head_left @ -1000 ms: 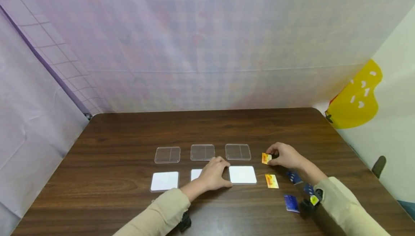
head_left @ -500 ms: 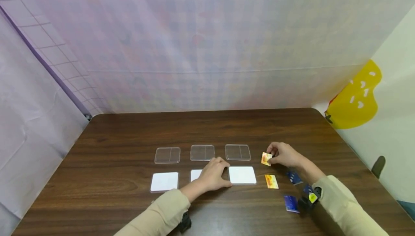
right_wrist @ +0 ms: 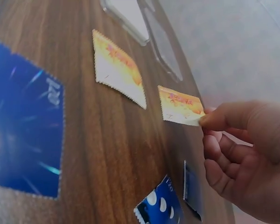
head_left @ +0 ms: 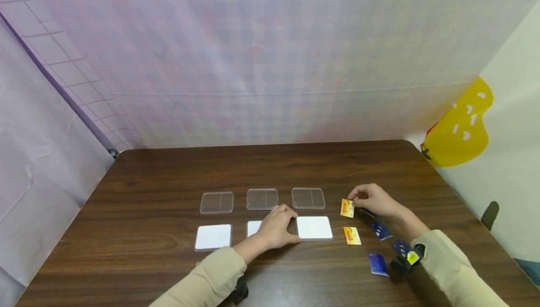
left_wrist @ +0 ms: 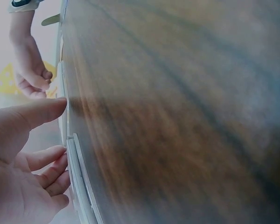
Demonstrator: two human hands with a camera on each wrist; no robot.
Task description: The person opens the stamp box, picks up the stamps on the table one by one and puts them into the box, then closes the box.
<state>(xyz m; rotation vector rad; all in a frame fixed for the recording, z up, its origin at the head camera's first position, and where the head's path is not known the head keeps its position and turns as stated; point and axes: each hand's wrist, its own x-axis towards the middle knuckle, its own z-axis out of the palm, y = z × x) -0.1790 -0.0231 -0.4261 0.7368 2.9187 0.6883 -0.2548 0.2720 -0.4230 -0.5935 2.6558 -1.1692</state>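
Observation:
My right hand (head_left: pixel 373 200) pinches a yellow-orange postage stamp (right_wrist: pixel 181 105) by its edge between thumb and finger, with the other fingers curled beneath. Nearer me lies a matching yellow stamp (head_left: pixel 352 235) on the table. Under and beside the right forearm are dark blue stamps (head_left: pixel 381 230) with white spots and a brighter blue stamp (head_left: pixel 378 265). My left hand (head_left: pixel 276 228) rests with thumb and fingers spread at the left side of the right white-filled case (head_left: pixel 314 228). Its palm and wrist cover much of the middle white-filled case (head_left: pixel 254 227).
Three thin clear lids (head_left: pixel 262 198) lie in a row behind the cases. At the left is another white-filled case (head_left: pixel 213 237). The brown wooden table (head_left: pixel 160 171) meets a pale curtain (head_left: pixel 253 63) at its back edge.
The pinched stamp has tilted and shifted slightly in my right hand, which has turned a little. My left hand has stayed in place.

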